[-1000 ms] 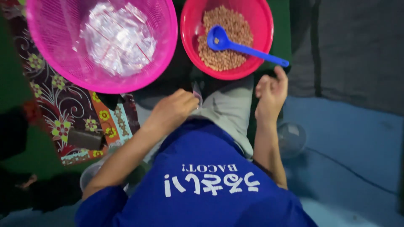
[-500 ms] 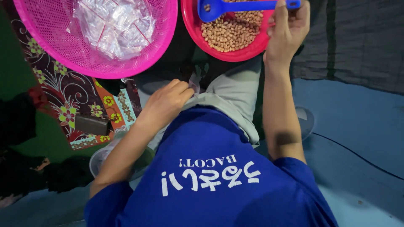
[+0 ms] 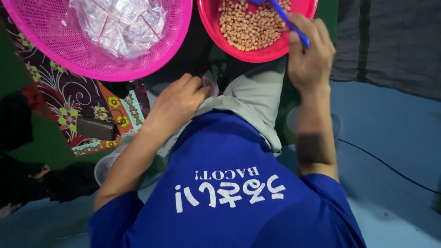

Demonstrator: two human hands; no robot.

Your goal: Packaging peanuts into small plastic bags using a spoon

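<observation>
My right hand [image 3: 310, 57] grips the handle of a blue spoon [image 3: 288, 20] whose scoop end reaches into a red bowl [image 3: 271, 53] of pale brown peanuts [image 3: 248, 27] at the top middle. My left hand [image 3: 179, 103] rests on my knee by grey trousers [image 3: 252, 98], pinching a small clear plastic bag [image 3: 210, 82] that is mostly hidden by the fingers. A pink mesh basket [image 3: 69, 50] at the top left holds several clear plastic bags [image 3: 121, 23].
A patterned floral cloth [image 3: 78, 105] lies under the basket with a dark small block [image 3: 95, 128] on it. A clear round container [image 3: 108, 167] sits by my left elbow. Another person's dark sleeve [image 3: 27, 179] shows at the left edge. Blue floor [image 3: 390, 138] stretches to the right.
My right hand rose from my knee to the red bowl and took hold of the blue spoon. The view shifted down, so the bowls sit higher. The left hand stayed put.
</observation>
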